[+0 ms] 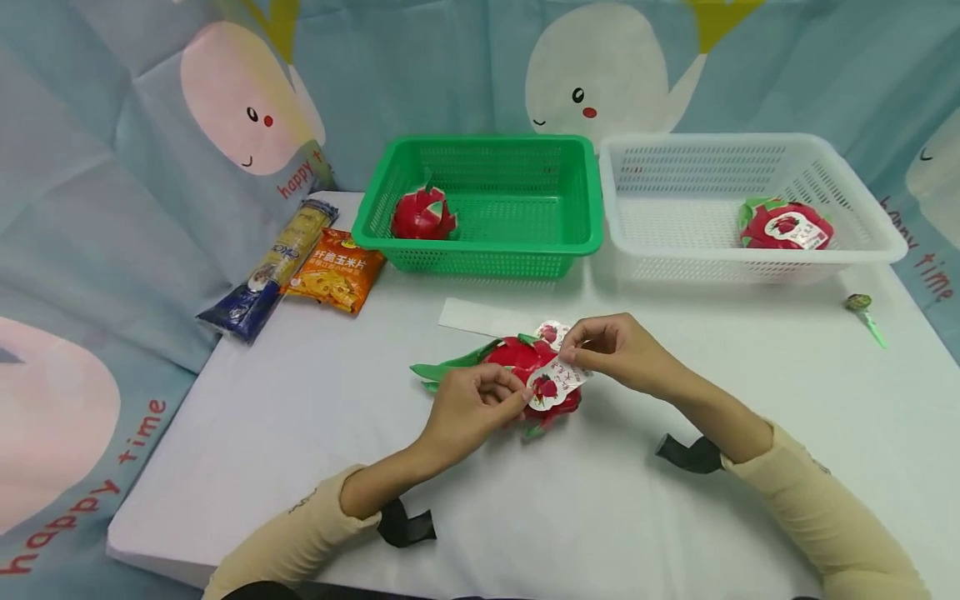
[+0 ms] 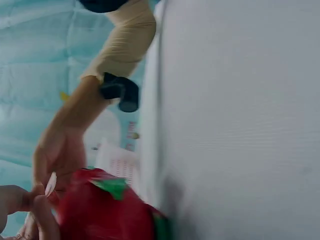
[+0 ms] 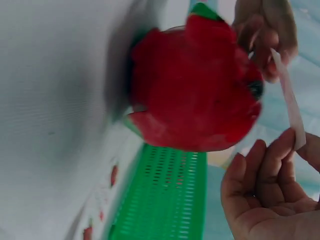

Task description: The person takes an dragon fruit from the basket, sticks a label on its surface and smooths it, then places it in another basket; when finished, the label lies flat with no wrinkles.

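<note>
While pinching one sticker [image 1: 557, 382] by its two ends with left hand [image 1: 468, 408] and right hand [image 1: 628, 354], holding it over a red dragon fruit [image 1: 519, 357] on the white table [image 1: 540, 517], near side of green basket [image 1: 487, 247] and clear of it. Using green basket as landmark.

Left: gripping sticker's near-left end, thumb against curled fingers. Right: gripping the opposite end between thumb and forefinger. Seeing a gap between fruit and right end in the right wrist view. Can't tell about contact at left end, nor whether left fingers touch fruit.

In the way: left hand and sticker, hiding part of dragon fruit. Between fruit and green basket: white paper strip [image 1: 480, 317] lying flat, plus a second sticker [image 1: 551, 332], partly hidden.

Around: another fruit [image 1: 420, 215] inside green basket, left end. Just right of green basket: white basket [image 1: 750, 256], with a labelled fruit [image 1: 752, 229] inside toward its right end. By green basket's near-left corner: orange snack bag [image 1: 337, 271]. Further left: noodle packet [image 1: 281, 254]. Well right of green basket, near side of white one: lollipop [image 1: 860, 305] on green stick. Behind green basket: whale-print curtain [image 1: 457, 75].
</note>
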Tool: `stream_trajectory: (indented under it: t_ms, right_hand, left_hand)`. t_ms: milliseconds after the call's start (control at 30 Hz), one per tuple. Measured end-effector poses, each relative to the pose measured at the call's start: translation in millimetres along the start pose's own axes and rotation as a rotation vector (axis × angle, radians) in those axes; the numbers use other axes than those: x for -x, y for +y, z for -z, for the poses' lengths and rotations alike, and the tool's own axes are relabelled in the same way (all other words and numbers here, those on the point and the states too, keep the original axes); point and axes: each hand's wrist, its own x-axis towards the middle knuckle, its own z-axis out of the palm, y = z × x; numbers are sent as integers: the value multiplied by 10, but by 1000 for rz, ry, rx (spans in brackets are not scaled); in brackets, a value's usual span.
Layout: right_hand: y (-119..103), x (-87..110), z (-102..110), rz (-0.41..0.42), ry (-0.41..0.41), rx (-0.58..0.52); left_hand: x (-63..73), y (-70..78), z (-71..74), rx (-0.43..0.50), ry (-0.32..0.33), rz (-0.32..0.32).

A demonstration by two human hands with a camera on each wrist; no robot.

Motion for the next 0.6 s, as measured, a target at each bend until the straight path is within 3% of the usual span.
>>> stream_trajectory:
  t_ms: [167, 300, 367, 533, 600]
  right_hand:
    - [87, -46, -19, -8, 14, 93]
    - [130, -75, -67, -4, 68, 189]
    - [143, -86, -99, -14, 88, 209]
    - [174, -100, -145, -31, 95, 158]
    - [186, -103, -154, -27, 87, 128]
  left_hand:
    - [-9, -82, -48, -114, 22, -35]
    - [-30, -118, -57, -245, 74, -126]
    - [-39, -126, -58, -363, 126, -245]
    - [-99, -131, -91, -691, 308, -681]
    - [-119, -133, -110, -751, 331, -769]
